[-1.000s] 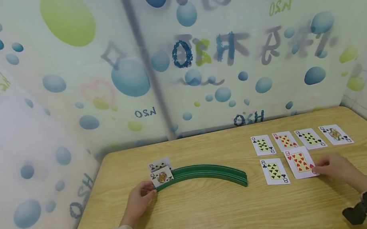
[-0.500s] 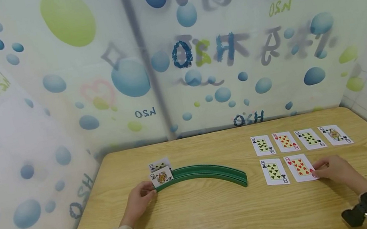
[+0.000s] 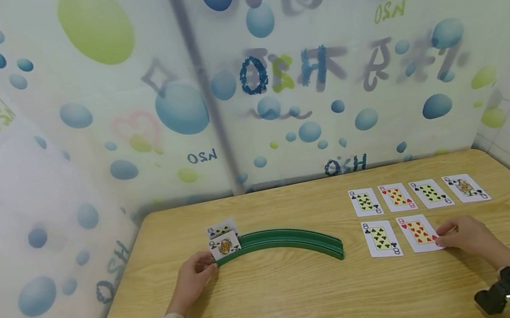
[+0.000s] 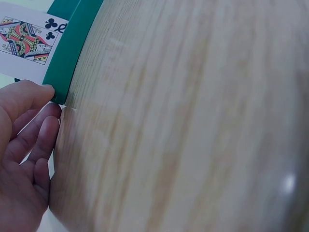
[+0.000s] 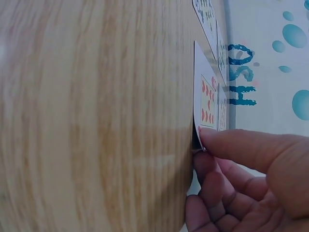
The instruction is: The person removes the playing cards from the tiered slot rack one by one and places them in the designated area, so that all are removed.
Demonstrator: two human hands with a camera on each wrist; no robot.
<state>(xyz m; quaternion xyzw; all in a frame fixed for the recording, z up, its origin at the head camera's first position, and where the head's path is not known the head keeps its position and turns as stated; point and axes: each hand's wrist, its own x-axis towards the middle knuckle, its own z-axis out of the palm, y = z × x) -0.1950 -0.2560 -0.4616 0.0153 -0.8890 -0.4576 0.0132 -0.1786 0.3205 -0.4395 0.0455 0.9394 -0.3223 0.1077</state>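
Observation:
My left hand pinches the left end of a curved green card holder. In the left wrist view, the thumb presses on the holder's end. A queen of clubs stands in the holder, partly covering a black eight behind it. On the right, my right hand pinches the lower right corner of a nine of hearts. The right wrist view shows that corner slightly raised, thumb on top and a finger beneath; most of the card lies close to the table.
Left of the nine of hearts lies an eight of clubs. Behind is a row: a black nine, an eight of hearts, another black nine and a queen. Patterned walls border the wooden table.
The nine of hearts has come down and slightly toward me, now lying beside the eight of clubs, apart from the back row. My left hand and the holder have not moved.

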